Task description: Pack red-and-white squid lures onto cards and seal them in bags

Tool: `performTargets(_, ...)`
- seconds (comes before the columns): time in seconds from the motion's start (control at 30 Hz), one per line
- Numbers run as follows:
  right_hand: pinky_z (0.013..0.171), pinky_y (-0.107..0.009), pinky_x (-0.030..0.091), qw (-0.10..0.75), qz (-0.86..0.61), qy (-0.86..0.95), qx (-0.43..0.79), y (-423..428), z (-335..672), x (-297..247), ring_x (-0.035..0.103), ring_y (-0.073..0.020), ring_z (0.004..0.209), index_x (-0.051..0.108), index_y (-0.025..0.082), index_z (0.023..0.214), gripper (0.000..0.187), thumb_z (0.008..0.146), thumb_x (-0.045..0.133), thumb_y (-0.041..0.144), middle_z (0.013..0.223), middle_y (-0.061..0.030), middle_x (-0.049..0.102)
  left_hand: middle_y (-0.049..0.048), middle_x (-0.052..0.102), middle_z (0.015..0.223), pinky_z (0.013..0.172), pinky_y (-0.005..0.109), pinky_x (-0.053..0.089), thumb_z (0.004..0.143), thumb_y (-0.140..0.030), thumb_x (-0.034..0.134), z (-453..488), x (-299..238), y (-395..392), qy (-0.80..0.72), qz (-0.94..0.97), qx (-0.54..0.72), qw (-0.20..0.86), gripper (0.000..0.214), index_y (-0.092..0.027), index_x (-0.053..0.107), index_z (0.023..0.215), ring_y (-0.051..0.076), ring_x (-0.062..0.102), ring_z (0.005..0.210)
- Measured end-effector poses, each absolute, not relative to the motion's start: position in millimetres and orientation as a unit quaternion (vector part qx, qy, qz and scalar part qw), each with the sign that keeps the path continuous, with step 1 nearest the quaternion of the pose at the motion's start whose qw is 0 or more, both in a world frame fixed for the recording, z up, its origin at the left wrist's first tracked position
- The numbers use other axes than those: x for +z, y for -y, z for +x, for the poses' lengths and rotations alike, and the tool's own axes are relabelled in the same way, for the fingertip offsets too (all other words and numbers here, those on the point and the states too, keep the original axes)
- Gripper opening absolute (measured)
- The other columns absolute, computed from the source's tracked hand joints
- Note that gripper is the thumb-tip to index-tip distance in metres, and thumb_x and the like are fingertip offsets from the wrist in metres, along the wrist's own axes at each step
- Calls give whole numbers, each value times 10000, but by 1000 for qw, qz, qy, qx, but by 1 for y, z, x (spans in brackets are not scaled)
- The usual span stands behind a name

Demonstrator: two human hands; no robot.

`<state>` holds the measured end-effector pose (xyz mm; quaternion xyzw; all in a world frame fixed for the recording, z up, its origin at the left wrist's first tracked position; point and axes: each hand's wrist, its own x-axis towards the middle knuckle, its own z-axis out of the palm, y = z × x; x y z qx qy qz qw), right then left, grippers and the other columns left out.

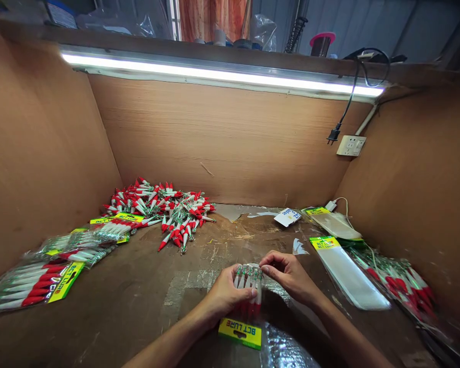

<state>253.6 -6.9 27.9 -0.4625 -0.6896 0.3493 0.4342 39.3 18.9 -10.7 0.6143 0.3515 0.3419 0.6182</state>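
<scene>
In the head view, a clear packet of red-and-white fishing lures (248,280) is held low over the table at the middle. Its yellow and green header card (240,332) points toward me, with the print upside down. My left hand (230,290) grips the packet from the left, thumb across the front. At the packet's far end, by the green hooks, my right hand (287,276) has thumb and fingers pinched together on the edge. Exactly what lies between those fingertips is too small to tell.
Loose lures (184,214) are heaped at the back left. Filled packets (26,286) lie at the left. On the right are empty header bags (348,276), more lures (402,286) and a white cord. A small white box (287,217) sits at the back. A plug (333,134) hangs above.
</scene>
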Motion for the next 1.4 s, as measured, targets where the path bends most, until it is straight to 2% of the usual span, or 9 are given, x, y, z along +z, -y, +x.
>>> performTargets(0.27,692,-259,445,432,-457,722,289,12,251,33,573,-160,733,676,176,812,220,918,599,353,790,-24,640,0,648,706,575,218,401,574,-287,869,38,-9,-18,-346,610,306,643,383,-107,686,857,126,529,610)
performTargets(0.57,689,-260,421,378,-464,767,231,13,256,39,571,-157,731,650,187,829,227,956,544,341,791,-19,648,2,681,751,610,224,435,562,-240,869,41,-7,-18,-365,607,327,625,433,-124,682,934,140,569,641)
performTargets(0.73,692,-265,423,391,-462,763,226,12,255,36,575,-159,730,642,184,820,236,959,541,346,790,-26,646,13,688,784,622,222,430,553,-268,882,36,-8,-19,-332,613,292,655,450,-117,696,933,148,578,676)
performTargets(0.93,709,-275,434,391,-462,767,212,13,258,39,598,-171,755,657,195,838,189,943,566,324,813,-32,664,26,682,794,609,220,424,555,-252,892,38,-2,-16,-338,591,360,638,460,-122,681,943,151,579,670)
performTargets(1.03,704,-280,432,369,-452,783,216,15,260,41,585,-171,741,662,196,814,195,932,576,326,801,-32,659,40,684,803,632,229,427,545,-305,912,38,-3,-18,-327,599,336,649,489,-113,698,941,158,582,683)
performTargets(1.13,701,-277,436,381,-457,761,258,14,258,37,576,-166,741,665,190,812,196,922,586,330,791,-29,651,49,672,787,635,244,421,669,-486,829,36,-4,-22,-302,573,307,697,498,-101,712,962,150,569,653)
performTargets(1.23,706,-266,456,438,-453,693,350,10,252,27,584,-160,763,639,187,902,170,874,648,354,829,-20,646,34,632,715,585,232,388,783,-603,689,35,-5,-26,-311,539,334,708,520,-94,713,892,125,519,583)
performTargets(1.33,698,-255,460,501,-443,608,429,4,246,16,585,-147,753,552,210,1158,435,795,737,366,836,6,637,11,588,642,538,217,340,790,-604,680,35,-4,-28,-331,538,361,686,515,-89,702,789,104,462,538)
performTargets(1.4,666,-251,447,496,-448,584,462,2,243,13,571,-137,701,549,199,1220,528,779,745,412,793,14,634,4,570,610,524,217,324,775,-622,680,34,-3,-28,-346,542,366,673,536,-87,697,743,101,438,520)
